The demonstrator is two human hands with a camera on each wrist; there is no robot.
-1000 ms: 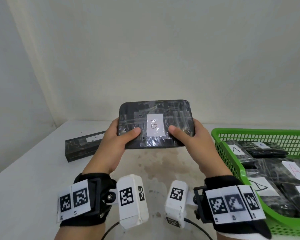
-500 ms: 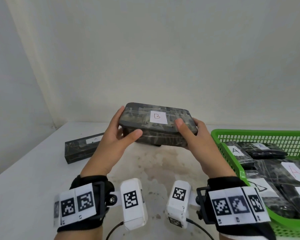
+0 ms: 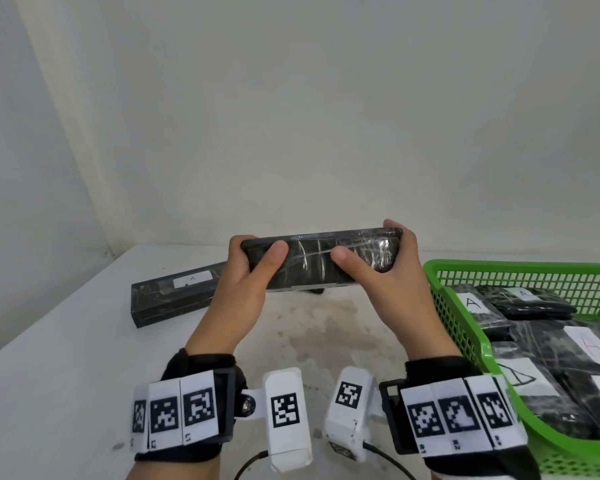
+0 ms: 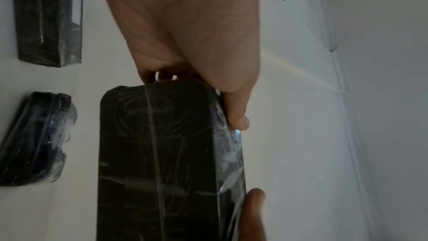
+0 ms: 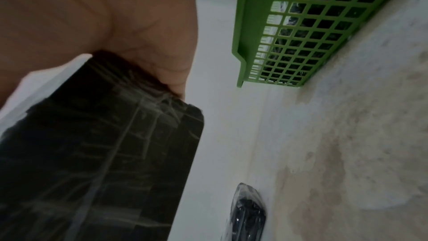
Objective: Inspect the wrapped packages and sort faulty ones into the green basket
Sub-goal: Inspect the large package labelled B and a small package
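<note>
While the left hand [image 3: 246,282] and right hand [image 3: 381,282] grip its ends, the wrapped package [image 3: 321,259] lies left-to-right, underside facing the camera.

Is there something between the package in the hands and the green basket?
Nothing visible: the package, held by the left hand and right hand, has open air toward the green basket.
</note>
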